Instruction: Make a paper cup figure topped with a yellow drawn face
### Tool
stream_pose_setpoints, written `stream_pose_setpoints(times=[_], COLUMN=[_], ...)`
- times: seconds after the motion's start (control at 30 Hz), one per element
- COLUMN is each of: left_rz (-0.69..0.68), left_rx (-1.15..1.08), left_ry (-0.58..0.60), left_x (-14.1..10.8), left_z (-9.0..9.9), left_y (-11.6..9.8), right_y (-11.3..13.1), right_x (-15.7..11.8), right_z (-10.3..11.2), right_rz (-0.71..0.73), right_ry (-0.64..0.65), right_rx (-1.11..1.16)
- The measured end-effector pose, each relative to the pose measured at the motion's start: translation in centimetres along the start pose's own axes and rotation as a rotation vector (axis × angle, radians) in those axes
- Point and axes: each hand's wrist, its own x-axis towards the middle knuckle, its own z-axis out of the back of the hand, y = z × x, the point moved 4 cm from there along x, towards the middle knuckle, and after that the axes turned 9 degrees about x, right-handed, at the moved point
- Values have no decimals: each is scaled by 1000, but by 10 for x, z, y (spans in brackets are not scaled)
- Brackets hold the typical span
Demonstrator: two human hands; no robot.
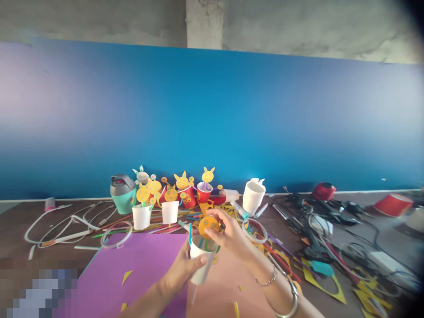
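My left hand (185, 265) is wrapped around a white paper cup (202, 265), held up over the coloured sheets. Blue and green straws stick out of the cup, and a thin pale stick shows beneath it. Between the thumb and fingers of my right hand (228, 232) is a round orange paper face (208, 227), just above the cup's rim. Whether a straw is fixed behind the face cannot be made out. Under both hands lie a purple paper sheet (145, 260) and a salmon paper sheet (228, 296).
Behind stand white cups (141, 216) and red cups (204, 193) with yellow paper faces, beside a teal bottle (123, 194). A white cup (253, 198) is back right. Tape rolls (254, 231), yellow scraps (323, 282) and black cables (341, 214) clutter the right. A blue panel (212, 119) bounds the table.
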Motion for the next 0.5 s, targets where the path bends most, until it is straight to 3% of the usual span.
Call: stream_pose_setpoints(times=[0.3,0.5], left_rz=[-21,-27], left_rx=[65,100], left_ry=[-17,1], left_x=[0,1], left_z=[-1,-2], left_y=[-1,-1], right_y=[-15,-19], right_x=[5,6], right_z=[-10,-10], right_rz=[-211,-268], right_ry=[95,93], right_rx=[285,360])
